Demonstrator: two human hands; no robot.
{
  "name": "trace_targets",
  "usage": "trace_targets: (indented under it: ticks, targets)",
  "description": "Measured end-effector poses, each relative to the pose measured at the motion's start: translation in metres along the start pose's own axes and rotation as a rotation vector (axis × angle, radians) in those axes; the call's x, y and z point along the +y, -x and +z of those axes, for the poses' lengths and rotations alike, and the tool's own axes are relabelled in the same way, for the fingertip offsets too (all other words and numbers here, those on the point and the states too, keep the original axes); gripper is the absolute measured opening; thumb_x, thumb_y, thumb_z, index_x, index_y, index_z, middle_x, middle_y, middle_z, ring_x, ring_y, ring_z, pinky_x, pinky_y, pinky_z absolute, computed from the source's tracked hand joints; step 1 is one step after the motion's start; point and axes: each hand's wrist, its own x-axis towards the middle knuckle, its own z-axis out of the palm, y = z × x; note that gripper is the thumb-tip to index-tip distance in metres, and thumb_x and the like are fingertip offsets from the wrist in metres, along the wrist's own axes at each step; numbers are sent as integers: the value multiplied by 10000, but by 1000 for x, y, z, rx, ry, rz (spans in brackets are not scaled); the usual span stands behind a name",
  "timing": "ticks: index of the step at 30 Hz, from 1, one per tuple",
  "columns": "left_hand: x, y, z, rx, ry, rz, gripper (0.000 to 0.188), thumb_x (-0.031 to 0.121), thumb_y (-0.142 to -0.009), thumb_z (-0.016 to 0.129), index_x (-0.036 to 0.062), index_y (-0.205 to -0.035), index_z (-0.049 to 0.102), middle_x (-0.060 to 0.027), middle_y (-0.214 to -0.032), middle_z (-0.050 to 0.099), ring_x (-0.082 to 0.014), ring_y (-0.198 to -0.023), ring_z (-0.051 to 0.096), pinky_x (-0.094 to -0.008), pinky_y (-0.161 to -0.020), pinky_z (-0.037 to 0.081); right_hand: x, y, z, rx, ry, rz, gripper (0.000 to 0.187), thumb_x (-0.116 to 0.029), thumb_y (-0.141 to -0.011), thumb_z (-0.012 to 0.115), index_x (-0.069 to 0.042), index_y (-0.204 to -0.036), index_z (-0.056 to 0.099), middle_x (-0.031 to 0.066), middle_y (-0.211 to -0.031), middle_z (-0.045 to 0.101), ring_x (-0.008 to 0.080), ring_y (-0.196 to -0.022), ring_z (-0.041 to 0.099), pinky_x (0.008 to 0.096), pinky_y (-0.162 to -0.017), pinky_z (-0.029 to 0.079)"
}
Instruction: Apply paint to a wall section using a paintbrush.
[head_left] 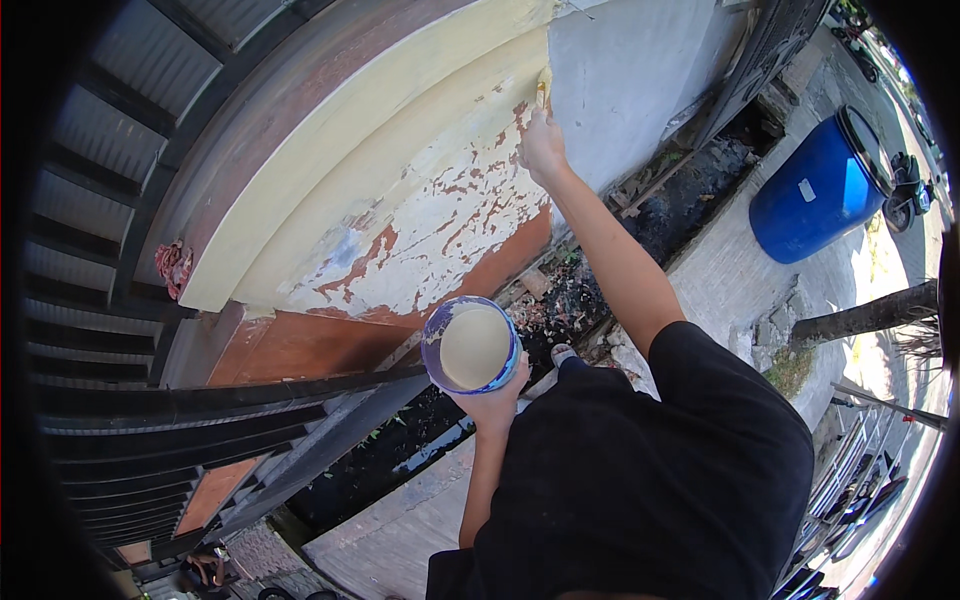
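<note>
My left hand (490, 405) is wrapped around a small blue and purple tub (431, 350), held upright at waist height. Cream paint (475, 346) fills much of it. My right arm stretches forward, and my right hand (543, 148) grips a paintbrush (544, 88). Its bristle end is up against the wall, close to where a cream band meets a grey-white section (615, 75). Below the cream band (385, 140), the wall surface (450, 220) is patchy, with white coating flaked off to reddish-brown.
A dark drainage ditch (690, 205) with rubble runs along the wall's foot. At right stand a blue barrel (810, 195) and a tree trunk (870, 312). Black metal railings (110, 100) line the left, with a red cloth (174, 268) on the wall's end. Another person (207, 568) is at lower left.
</note>
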Motion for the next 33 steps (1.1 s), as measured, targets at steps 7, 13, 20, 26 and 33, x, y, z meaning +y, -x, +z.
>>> trace_targets:
  ticks: [7,13,20,26,33]
  targets:
    - [6,-5,7,13,56,-48,1199,78,-656,961,5,-1593,216,-167,-1515,492,-274,-1375,531,-441,-1186,409,97,38,50,-85,277,-125,387,-405,-1128,408,-52,-1048,547,5,-629,447,124,-400,401,309,-369,322]
    - [10,-12,12,-1,-23,98,1169,64,-670,948,15,-1591,230,-164,-1505,509,-271,-1367,544,-443,-1183,418,82,93,7,-251,352,23,467,-427,-1121,408,5,-1024,556,107,-765,521,217,-644,504,390,-610,391]
    - [12,-5,12,-51,75,39,1185,47,-662,952,24,-1593,220,-163,-1520,489,-270,-1374,536,-448,-1174,432,14,18,-27,47,27,6,388,-431,-1136,393,-106,-934,458,-33,-614,357,97,-407,340,304,-371,245]
    - [6,-3,3,-6,30,27,1196,27,-661,944,27,-1604,208,-158,-1513,498,-259,-1368,542,-429,-1167,440,27,-9,-17,120,50,-28,396,-429,-1133,396,-83,-959,478,-16,-627,390,112,-414,358,319,-378,263]
    - [9,-7,0,1,42,9,1183,26,-661,940,25,-1601,223,-151,-1500,514,-250,-1352,556,-422,-1165,442,55,-25,11,127,222,-75,448,-407,-1125,394,10,-1062,546,35,-642,486,152,-428,469,347,-371,354]
